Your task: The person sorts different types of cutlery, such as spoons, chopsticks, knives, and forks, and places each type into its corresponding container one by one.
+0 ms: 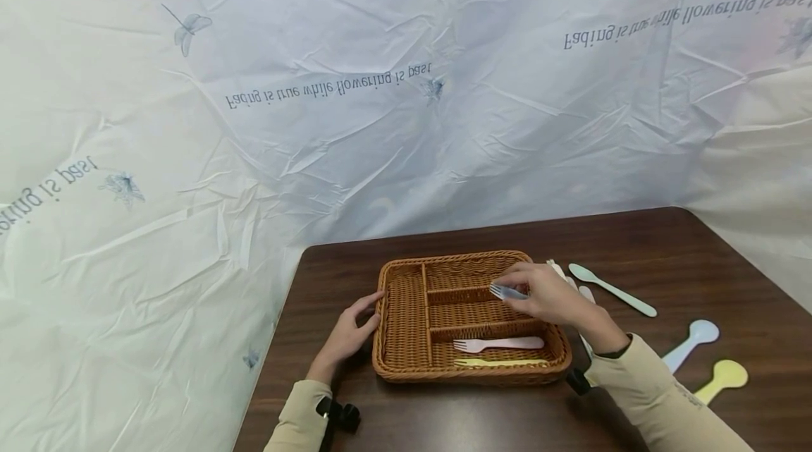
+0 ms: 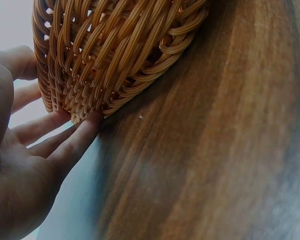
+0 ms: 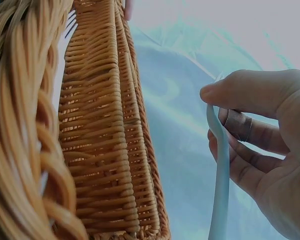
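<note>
A brown wicker basket (image 1: 406, 373) with divided compartments sits on the table. My left hand (image 1: 345, 332) rests at its left end; in the left wrist view, extended fingers (image 2: 70, 150) touch the woven wall. Above the basket's right part, my right hand (image 1: 552, 297) pinches a light blue fork (image 1: 507, 292) between thumb and fingers. The right wrist view shows the fork's handle (image 3: 221, 185) hanging down from the pinch. A pink fork (image 1: 497, 344) and a yellow fork (image 1: 495, 363) lie in the front compartment.
Right of the basket, a mint green spoon (image 1: 612, 288), a light blue spoon (image 1: 703, 332) and a yellow spoon (image 1: 729, 373) lie on the dark wooden table (image 1: 457, 420). Pale utensils (image 1: 557, 269) are partly hidden behind my right hand. A printed white sheet (image 1: 355, 156) hangs behind.
</note>
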